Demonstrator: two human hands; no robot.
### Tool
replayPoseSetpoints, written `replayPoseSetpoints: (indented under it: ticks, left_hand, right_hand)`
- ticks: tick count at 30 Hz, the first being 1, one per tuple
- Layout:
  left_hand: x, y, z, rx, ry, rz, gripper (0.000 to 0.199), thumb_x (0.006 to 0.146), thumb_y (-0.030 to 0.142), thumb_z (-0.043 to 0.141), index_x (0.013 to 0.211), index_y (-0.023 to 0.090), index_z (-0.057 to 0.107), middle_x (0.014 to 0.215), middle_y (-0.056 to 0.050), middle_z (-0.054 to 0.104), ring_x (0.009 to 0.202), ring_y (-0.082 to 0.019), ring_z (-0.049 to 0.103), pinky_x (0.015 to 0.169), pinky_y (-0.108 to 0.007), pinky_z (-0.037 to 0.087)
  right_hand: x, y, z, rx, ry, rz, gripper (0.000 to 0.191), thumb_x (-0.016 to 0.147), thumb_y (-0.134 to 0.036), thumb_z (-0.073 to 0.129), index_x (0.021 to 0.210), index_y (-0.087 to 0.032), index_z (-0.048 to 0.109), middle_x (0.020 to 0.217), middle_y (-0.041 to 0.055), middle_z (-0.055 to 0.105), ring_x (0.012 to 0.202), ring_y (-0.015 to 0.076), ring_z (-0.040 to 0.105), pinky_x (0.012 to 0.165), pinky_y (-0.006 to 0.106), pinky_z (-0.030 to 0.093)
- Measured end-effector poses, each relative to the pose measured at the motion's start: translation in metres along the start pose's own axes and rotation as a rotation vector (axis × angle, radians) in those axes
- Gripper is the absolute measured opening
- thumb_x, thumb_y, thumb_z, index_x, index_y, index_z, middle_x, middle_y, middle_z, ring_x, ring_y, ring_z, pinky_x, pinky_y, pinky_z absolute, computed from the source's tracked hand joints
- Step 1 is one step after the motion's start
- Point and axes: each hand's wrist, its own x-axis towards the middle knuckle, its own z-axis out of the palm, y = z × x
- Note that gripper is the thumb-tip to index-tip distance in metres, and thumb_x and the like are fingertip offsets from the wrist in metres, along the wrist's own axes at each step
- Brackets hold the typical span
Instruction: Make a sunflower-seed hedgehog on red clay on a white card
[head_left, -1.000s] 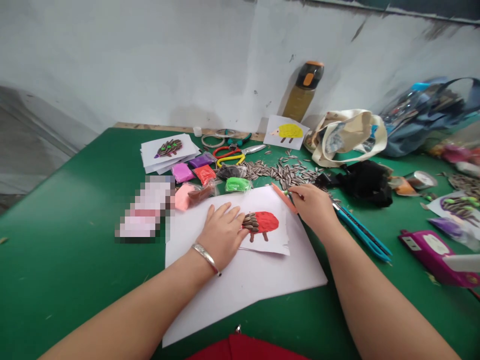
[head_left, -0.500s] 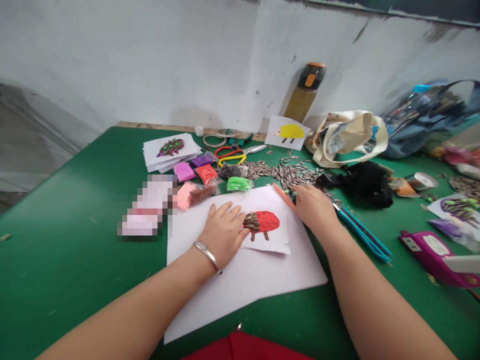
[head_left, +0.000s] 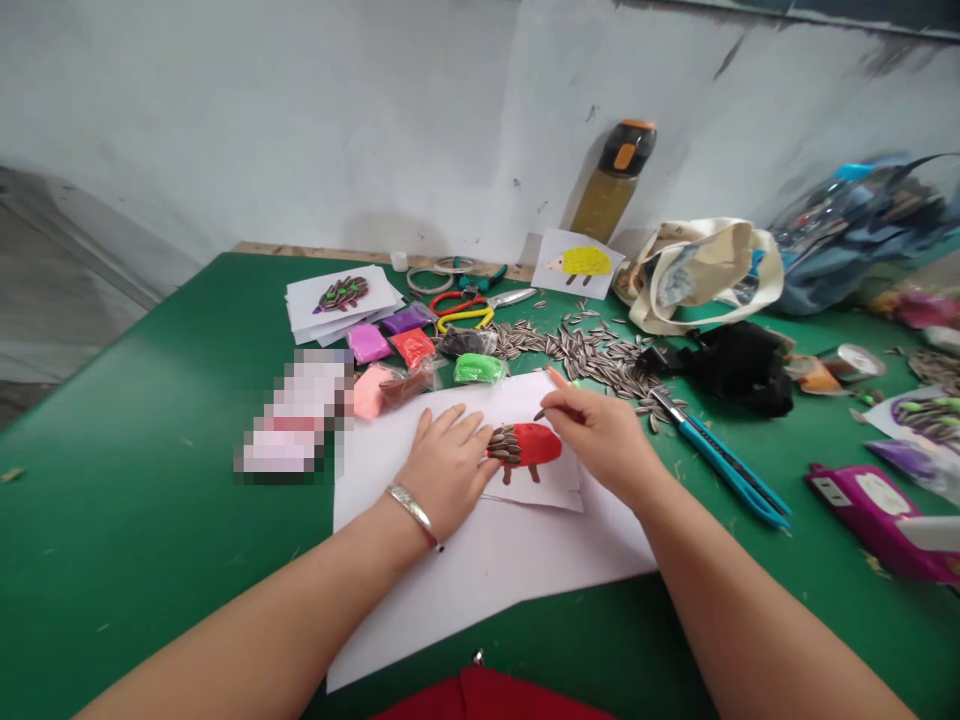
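Head view, dark seed (head_left: 540,414) pinched by right hand (head_left: 600,437) near far edge of card (head_left: 555,493), left hand (head_left: 445,470) laid flat over its left side, red figure (head_left: 540,446) partly seed-covered, loose seeds (head_left: 592,356) scattered beyond white sheet (head_left: 465,600).

Light mod. & diffuse, prob. from above/R: bottle (head_left: 615,185) throws a soft shadow L onto the pale wall (head_left: 300,120). Table (head_left: 150,420) goes darker nr btm, by R forearm (head_left: 739,560). Small glints on bracelet (head_left: 411,512) & green packet (head_left: 480,368). L hand (head_left: 446,462), R hand (head_left: 604,435) & red figure (head_left: 538,444) fairly crisp; blue bag (head_left: 877,235), far R, soft/smeared. Wide-angle stretch twd edges. Pixelated block (head_left: 300,415) L of ctr hides detail.
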Motion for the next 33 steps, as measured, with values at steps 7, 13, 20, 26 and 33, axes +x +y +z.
replayPoseSetpoints:
  ticks: [7,13,20,26,33]
  left_hand:
    - [0.0,0.001,-0.001,0.008,-0.019,-0.012,0.031,0.09,0.028,0.051,0.118,0.017,0.056,0.127,-0.012,0.057,0.12,-0.032,0.044,0.101,-0.056,0.028]
    - [-0.001,0.0,0.001,0.022,-0.037,-0.017,0.033,0.091,0.027,0.05,0.123,0.019,0.054,0.13,-0.01,0.055,0.123,-0.033,0.041,0.101,-0.057,0.027]
    - [-0.001,0.0,0.002,0.022,-0.032,-0.014,0.032,0.09,0.027,0.051,0.121,0.019,0.055,0.129,-0.011,0.056,0.123,-0.033,0.042,0.101,-0.057,0.027]
    - [-0.001,0.0,0.002,0.023,-0.025,-0.015,0.032,0.091,0.027,0.05,0.121,0.018,0.056,0.129,-0.01,0.056,0.122,-0.033,0.042,0.101,-0.058,0.028]
    - [-0.002,0.0,0.003,0.024,-0.016,-0.015,0.033,0.09,0.027,0.051,0.121,0.019,0.056,0.13,-0.01,0.056,0.123,-0.033,0.042,0.101,-0.059,0.028]
  right_hand:
    - [-0.001,-0.007,0.012,-0.04,-0.088,-0.095,0.023,0.077,-0.015,0.045,0.074,-0.023,0.066,0.066,-0.0019,0.065,0.083,0.0182,0.064,0.066,0.027,0.043]
    - [-0.001,-0.008,0.017,-0.041,-0.064,-0.086,0.022,0.079,-0.015,0.046,0.08,-0.022,0.068,0.077,-0.0006,0.07,0.077,0.0154,0.063,0.069,0.027,0.045]
    - [0.001,-0.005,0.023,-0.08,-0.067,-0.112,0.023,0.083,-0.018,0.047,0.086,-0.021,0.07,0.084,0.0009,0.071,0.082,0.0166,0.064,0.075,0.028,0.046]
    - [0.0,-0.007,0.022,-0.111,-0.099,-0.121,0.023,0.085,-0.018,0.048,0.086,-0.021,0.07,0.085,0.0009,0.072,0.082,0.0165,0.064,0.075,0.027,0.045]
    - [0.0,-0.006,0.02,-0.26,-0.13,-0.241,0.025,0.086,-0.013,0.045,0.087,-0.02,0.069,0.078,0.0026,0.068,0.079,0.0172,0.061,0.082,0.032,0.045]
